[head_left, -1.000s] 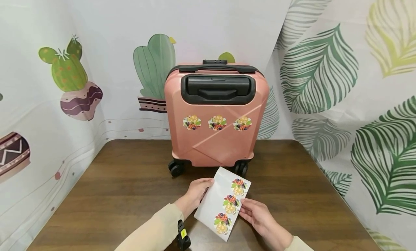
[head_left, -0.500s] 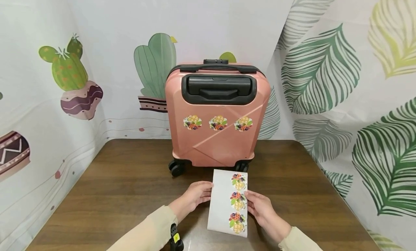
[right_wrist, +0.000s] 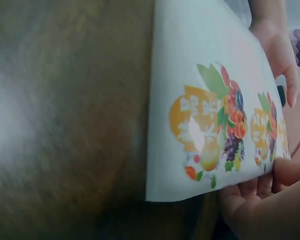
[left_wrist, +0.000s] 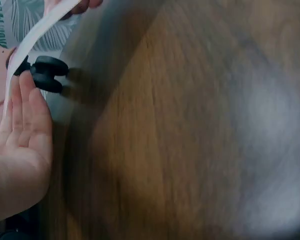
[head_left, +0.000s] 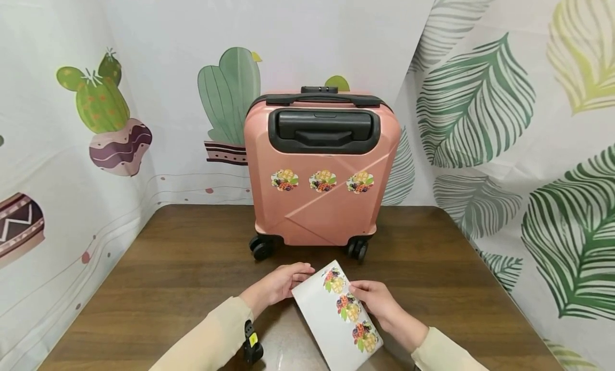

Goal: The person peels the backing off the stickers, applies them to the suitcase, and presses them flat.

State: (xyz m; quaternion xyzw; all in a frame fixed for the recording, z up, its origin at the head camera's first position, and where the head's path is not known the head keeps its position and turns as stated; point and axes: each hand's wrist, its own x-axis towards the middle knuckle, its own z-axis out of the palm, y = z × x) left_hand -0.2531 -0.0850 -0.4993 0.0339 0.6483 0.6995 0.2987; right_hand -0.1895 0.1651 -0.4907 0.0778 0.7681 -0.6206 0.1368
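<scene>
A white sticker sheet [head_left: 317, 323] with three fruit stickers down one side is held tilted over the table. My right hand [head_left: 380, 306] pinches its right edge between thumb and fingers, near the upper sticker. In the left wrist view my left hand [left_wrist: 27, 145] has its fingers straight, lying along the sheet [left_wrist: 26, 45]. From the head view, that left hand [head_left: 276, 286] is at the sheet's upper left corner. Behind them a pink suitcase [head_left: 317, 221] stands upright, with three fruit stickers [head_left: 322, 181] in a row across its front.
The suitcase rests on black wheels [head_left: 261, 248] on a brown wooden table [head_left: 192, 275]. A black strap device [head_left: 252, 343] is on my left wrist. A cloth backdrop [head_left: 158, 93] with cactus and leaf prints hangs behind the table and along its sides.
The sheet has turned, so its top now leans left and its bottom swings right. My left hand has shifted left, its fingers straighter at the sheet's corner; the right hand keeps its pinch.
</scene>
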